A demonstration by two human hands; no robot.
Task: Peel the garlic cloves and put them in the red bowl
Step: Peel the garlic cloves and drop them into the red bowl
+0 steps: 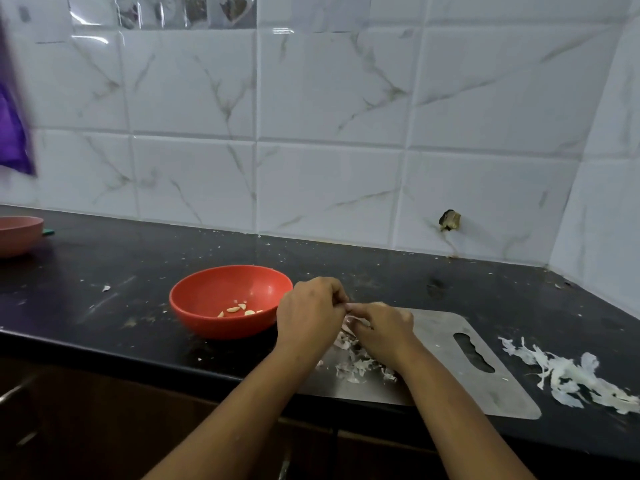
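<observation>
— Hands first: how does the person hold them?
— Both forearms reach in from the near edge and meet just right of the red bowl (221, 327). The left hand (308, 310) shows its back, fingers curled in. The right hand (384, 327) comes from the other side, knuckles up, its fingertips touching the left's.
— Pinching something?
— Yes, both pinch a small pale garlic piece (348, 306) at the fingertips. It is too small to tell whether it is a clove or only skin.
— Where is that against the bowl?
— Just right of its rim and about level with it, over the bowl-side end of a steel board (485, 386). The left hand comes very close to the bowl's right wall; whether they touch cannot be judged.
— What is in the bowl?
— A few peeled cloves (239, 309) lie on its bottom, toward the right side.
— Skins?
— Loose skins (356, 365) lie on the board under the wrists, right of the bowl and nearer the person. A bigger heap of white skins (571, 379) lies on the black worktop (104, 271) far right of the bowl, past the board. A pink bowl (17, 233) stands far left of it.
</observation>
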